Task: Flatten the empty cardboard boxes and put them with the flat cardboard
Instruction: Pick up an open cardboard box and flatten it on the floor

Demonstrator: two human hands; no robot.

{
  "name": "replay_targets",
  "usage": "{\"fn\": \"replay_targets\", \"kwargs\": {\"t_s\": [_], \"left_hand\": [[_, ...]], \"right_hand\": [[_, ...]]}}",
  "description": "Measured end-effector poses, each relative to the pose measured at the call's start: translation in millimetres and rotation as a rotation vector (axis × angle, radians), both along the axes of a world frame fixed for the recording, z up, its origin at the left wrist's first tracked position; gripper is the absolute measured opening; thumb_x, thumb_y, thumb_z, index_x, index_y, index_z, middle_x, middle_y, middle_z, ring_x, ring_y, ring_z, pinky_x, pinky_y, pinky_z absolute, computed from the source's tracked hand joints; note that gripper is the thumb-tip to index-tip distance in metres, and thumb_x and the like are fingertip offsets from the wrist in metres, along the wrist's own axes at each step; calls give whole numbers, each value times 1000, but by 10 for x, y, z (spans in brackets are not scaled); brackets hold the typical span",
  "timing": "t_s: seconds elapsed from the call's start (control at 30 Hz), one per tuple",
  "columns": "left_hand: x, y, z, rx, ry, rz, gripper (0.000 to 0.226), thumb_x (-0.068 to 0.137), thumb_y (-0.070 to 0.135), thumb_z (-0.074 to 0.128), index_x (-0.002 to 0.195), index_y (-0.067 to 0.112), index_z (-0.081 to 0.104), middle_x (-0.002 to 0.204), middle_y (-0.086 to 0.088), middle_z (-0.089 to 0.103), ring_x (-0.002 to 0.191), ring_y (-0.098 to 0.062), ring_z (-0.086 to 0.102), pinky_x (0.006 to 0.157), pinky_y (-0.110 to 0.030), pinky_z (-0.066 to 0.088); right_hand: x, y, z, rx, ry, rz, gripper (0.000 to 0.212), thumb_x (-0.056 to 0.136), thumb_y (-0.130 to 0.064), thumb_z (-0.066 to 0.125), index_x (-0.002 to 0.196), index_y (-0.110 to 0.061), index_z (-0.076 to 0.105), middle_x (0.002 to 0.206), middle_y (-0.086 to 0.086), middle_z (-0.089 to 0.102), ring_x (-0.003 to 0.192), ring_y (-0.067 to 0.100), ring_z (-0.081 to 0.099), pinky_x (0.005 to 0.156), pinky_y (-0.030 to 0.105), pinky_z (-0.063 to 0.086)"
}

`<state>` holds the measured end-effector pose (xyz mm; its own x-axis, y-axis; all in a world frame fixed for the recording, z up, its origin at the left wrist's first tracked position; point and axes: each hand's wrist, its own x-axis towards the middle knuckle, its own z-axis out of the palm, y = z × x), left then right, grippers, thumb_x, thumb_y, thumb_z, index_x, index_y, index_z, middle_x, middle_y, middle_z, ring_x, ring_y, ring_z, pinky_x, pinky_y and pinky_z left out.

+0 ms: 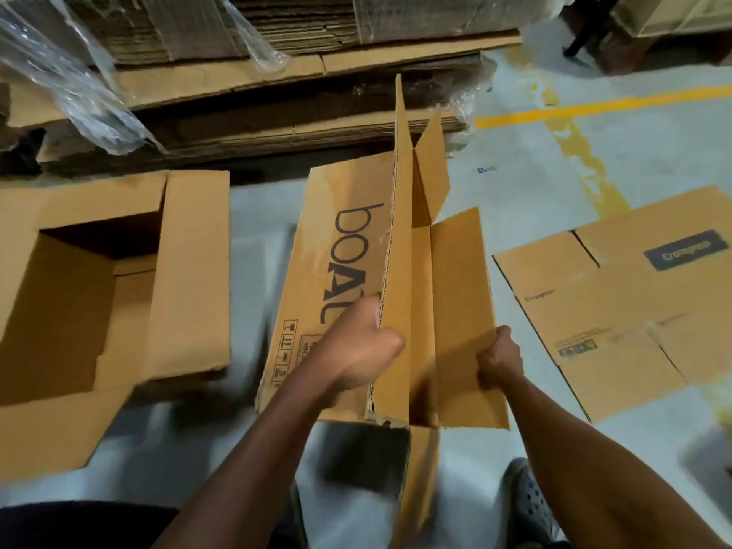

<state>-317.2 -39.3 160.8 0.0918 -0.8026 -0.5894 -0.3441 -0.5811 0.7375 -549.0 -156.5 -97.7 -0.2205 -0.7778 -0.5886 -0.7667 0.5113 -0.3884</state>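
Over the floor, both hands (left [358, 346], right [500, 356]) grip the box's [344, 247] flaps, fingers curled.

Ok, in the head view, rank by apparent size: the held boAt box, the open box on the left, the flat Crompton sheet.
1. open box and boAt box: alike, unranked; the boAt box is nearer.
2. Crompton sheet, cut off at the frame edge.

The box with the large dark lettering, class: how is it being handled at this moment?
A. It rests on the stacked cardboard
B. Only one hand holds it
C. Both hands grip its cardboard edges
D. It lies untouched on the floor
C: the left hand grips one panel edge of the lettered box and the right hand grips the opposite flap.
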Motion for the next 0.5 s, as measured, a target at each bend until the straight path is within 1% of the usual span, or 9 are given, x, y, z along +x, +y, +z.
{"fn": "replay_targets", "kwargs": {"t_s": [0.1,0.17,0.2,0.23,0.3,0.37,0.43,0.47,0.5], "left_hand": [[-184,85,-154,-3,7,-37,38,80,16,54,116,27,61,110,1,70,103,-22,65,95,-50,54],[-296,108,-264,-12,15,-60,34,80,16,54,113,23,62,111,-4,70,103,-24,66,95,-52,54],[-355,108,-324,-6,32,-63,33,82,15,55,113,23,62,111,-4,70,103,-24,67,95,-52,54],[-417,102,-386,-3,54,-66,34,83,12,55,114,25,62,111,-3,71,103,-23,68,96,-50,55],[-541,95,-512,-4,89,-65,36,85,10,55,116,28,62,111,1,73,104,-21,68,96,-45,55],[-662,85,-602,-5,145,-73,36,90,9,55,120,27,60,111,5,71,103,-17,67,88,-34,56],[-783,73,-662,-22,174,-83,37,94,10,56,128,27,57,111,9,66,101,-14,63,75,-21,48],[-845,66,-671,-37,171,-87,39,96,13,56,132,28,55,112,10,64,102,-13,61,73,-18,45],[-913,51,-706,-53,170,-85,43,96,17,57,137,29,52,116,10,63,106,-13,60,77,-19,46]], "right_hand": [[-176,145,-89,29,12,2,42,91,-18,58,127,-17,35,110,12,56,93,31,56,86,54,55],[-281,180,-55,47,30,16,48,90,-11,58,132,-14,36,105,12,55,90,30,54,78,47,54],[-341,185,-37,76,36,30,52,90,-8,59,136,-13,36,107,12,55,92,31,55,75,43,51],[-401,186,-23,108,31,50,57,89,-8,59,140,-12,34,113,15,57,98,34,57,76,42,49],[-512,189,12,151,2,99,68,90,-18,64,149,-9,30,137,24,50,120,42,54,91,45,49],[-585,167,113,143,-38,139,79,89,-36,72,151,-8,32,148,26,41,130,42,49,102,47,47],[-586,137,381,140,-148,170,73,90,-56,64,144,-9,46,142,18,51,124,37,55,97,48,51],[-565,123,558,168,-245,155,73,90,-65,56,140,-12,51,136,11,55,119,34,58,93,47,53],[-539,102,736,203,-357,129,77,88,-73,50,139,-16,54,134,4,55,117,32,59,90,46,53]]}}
